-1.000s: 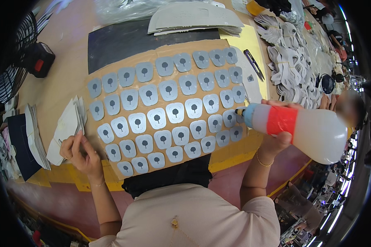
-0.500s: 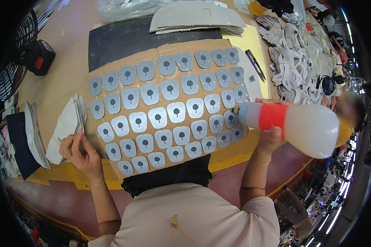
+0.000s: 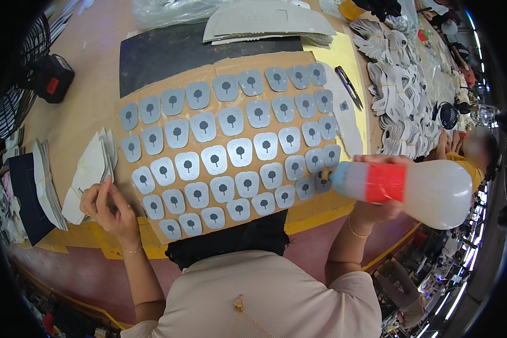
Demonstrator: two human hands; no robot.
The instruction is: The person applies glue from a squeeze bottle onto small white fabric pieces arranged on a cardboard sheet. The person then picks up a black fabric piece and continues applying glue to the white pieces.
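My right hand [image 3: 384, 209] is wrapped round a squeeze bottle [image 3: 439, 191] of cloudy whitish liquid, with a red band and a pale blue neck. The bottle lies tilted on its side, its dark nozzle [image 3: 324, 175] over the right end of the lowest rows of patches. Several grey-blue patches [image 3: 240, 152], each with a dark tree shape, lie in rows on a brown cardboard sheet [image 3: 219, 130]. Some carry a wet-looking shine. Left of the sheet, my left hand [image 3: 111, 211] rests near white cut pieces [image 3: 90, 166], its fingers loosely bent and apart, holding nothing I can see.
A black sheet [image 3: 163, 59] and a stack of grey panels [image 3: 267, 21] lie beyond the cardboard. Thread snips [image 3: 349, 87] rest on yellow paper at the right, before bundled grey pieces [image 3: 400, 93]. A black fan [image 3: 34, 73] stands far left. Another person [image 3: 473, 163] sits at the right.
My right hand and the bottle have moved slightly right and toward me, taking the nozzle from the middle row's end to a lower row. My left hand has hardly moved.
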